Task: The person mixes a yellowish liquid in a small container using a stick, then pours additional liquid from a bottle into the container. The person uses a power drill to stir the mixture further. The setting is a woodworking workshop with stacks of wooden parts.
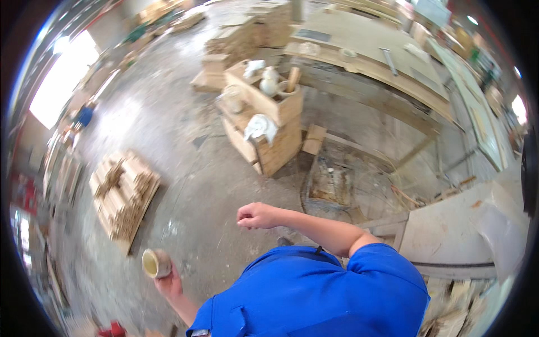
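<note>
At the lower left my left hand (pixel 170 282) grips a small pale tub (pixel 163 264), its fingers wrapped round the side. The tub is tipped so that its round mouth faces left, and its inside looks yellowish; I cannot make out what it contains. My right hand (pixel 255 216) hangs in front of my body above the concrete floor (pixel 193 194). Its fingers are curled in, with nothing seen in them, and it touches nothing.
Ahead stands a wooden box cart (pixel 281 157) holding tubs, a white bottle (pixel 269 83) and a white cloth (pixel 261 128). Stacked wood strips (pixel 126 191) lie on the floor at left. A long workbench (pixel 365 42) stands far right, and a grimy tray (pixel 331 182) sits below it.
</note>
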Demonstrator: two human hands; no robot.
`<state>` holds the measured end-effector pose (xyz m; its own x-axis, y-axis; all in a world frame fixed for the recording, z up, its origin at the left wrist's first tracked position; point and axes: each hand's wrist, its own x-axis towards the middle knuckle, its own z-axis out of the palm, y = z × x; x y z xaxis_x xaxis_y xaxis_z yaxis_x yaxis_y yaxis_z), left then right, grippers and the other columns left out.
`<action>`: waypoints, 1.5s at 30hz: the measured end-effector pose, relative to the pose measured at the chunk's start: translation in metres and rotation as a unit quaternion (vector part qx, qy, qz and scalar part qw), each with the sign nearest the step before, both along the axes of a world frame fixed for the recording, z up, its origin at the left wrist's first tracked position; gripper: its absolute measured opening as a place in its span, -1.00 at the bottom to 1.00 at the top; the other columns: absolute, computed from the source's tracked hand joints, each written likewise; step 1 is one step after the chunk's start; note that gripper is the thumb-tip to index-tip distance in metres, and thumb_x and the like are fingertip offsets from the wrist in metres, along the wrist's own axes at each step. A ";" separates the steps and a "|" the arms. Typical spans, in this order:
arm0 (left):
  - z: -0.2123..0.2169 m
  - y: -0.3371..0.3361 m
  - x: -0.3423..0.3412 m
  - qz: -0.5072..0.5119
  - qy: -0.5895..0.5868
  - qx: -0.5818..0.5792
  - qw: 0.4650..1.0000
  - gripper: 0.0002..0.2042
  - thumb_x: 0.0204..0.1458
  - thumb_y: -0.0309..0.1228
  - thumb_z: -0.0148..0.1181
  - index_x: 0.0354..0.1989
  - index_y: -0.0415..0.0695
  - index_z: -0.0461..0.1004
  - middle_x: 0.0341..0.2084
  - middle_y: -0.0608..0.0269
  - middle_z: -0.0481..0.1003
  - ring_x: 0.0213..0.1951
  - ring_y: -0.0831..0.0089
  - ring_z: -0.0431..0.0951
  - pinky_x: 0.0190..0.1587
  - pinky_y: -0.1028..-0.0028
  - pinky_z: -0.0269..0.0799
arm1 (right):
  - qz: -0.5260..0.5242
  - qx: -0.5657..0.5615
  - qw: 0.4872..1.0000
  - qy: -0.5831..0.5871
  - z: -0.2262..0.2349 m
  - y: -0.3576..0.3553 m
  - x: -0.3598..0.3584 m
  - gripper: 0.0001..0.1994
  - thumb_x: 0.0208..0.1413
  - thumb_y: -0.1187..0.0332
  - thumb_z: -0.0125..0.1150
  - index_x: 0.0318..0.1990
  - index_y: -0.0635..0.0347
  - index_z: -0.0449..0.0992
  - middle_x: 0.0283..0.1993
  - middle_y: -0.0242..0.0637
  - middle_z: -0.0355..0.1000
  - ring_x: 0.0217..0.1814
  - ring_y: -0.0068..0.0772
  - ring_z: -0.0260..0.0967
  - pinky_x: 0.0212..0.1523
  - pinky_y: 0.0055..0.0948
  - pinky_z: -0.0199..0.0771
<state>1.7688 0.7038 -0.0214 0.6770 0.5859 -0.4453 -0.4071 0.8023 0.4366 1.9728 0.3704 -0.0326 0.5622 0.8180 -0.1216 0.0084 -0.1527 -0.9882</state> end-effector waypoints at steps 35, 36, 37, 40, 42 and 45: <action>-0.021 -0.007 0.778 -0.620 -0.145 0.430 0.640 -0.60 0.08 -0.49 -0.17 0.11 -0.36 0.16 0.10 -0.02 0.24 0.13 0.16 0.24 0.23 0.14 0.09 | -0.649 -0.077 0.756 -0.035 -0.023 0.118 0.173 -0.78 -0.08 0.25 0.14 -0.35 0.22 0.47 -0.44 -0.21 0.45 -0.38 -0.34 0.39 -0.37 -0.35 0.34; -0.016 0.034 0.806 -0.580 -0.183 0.529 0.592 -0.60 0.08 -0.49 -0.17 0.11 -0.36 0.16 0.10 -0.02 0.24 0.13 0.16 0.24 0.23 0.14 0.09 | -0.651 -0.095 0.752 -0.051 -0.030 0.128 0.190 -0.77 -0.09 0.25 0.13 -0.35 0.23 0.48 -0.42 -0.22 0.46 -0.36 -0.35 0.40 -0.36 -0.36 0.35; -0.015 0.072 0.832 -0.578 -0.208 0.534 0.581 -0.60 0.08 -0.49 -0.17 0.11 -0.36 0.16 0.10 -0.02 0.24 0.13 0.16 0.24 0.23 0.14 0.09 | -0.636 -0.118 0.762 -0.025 -0.036 0.138 0.205 -0.76 -0.09 0.23 0.12 -0.34 0.22 0.48 -0.40 -0.22 0.47 -0.34 -0.37 0.40 -0.33 -0.37 0.36; 0.004 0.081 0.840 -0.558 -0.095 0.077 0.821 -0.61 0.17 -0.46 -0.24 0.18 -0.27 0.09 0.20 0.08 0.09 0.21 0.20 0.11 0.27 0.28 0.05 | -0.648 -0.118 0.749 0.070 -0.066 0.171 0.242 -0.77 -0.04 0.22 0.12 -0.37 0.22 0.47 -0.42 -0.31 0.47 -0.40 -0.49 0.39 -0.39 -0.43 0.37; 0.019 0.120 0.858 -0.549 -0.104 0.060 0.827 -0.61 0.15 -0.40 -0.18 0.14 -0.28 0.15 0.14 0.02 0.18 0.17 0.17 0.18 0.24 0.24 0.11 | -0.660 -0.076 0.736 0.129 -0.069 0.199 0.274 -0.80 0.00 0.27 0.13 -0.35 0.23 0.45 -0.46 -0.37 0.44 -0.44 -0.57 0.35 -0.42 -0.50 0.35; 0.026 0.200 0.885 -0.478 -0.081 0.092 0.870 -0.62 0.14 -0.36 -0.14 0.11 -0.28 0.19 0.09 -0.01 0.23 0.14 0.16 0.22 0.21 0.21 0.17 | -0.676 -0.046 0.723 0.137 -0.084 0.236 0.345 -0.82 -0.06 0.32 0.16 -0.37 0.26 0.46 -0.53 -0.35 0.42 -0.52 -0.55 0.32 -0.47 -0.50 0.33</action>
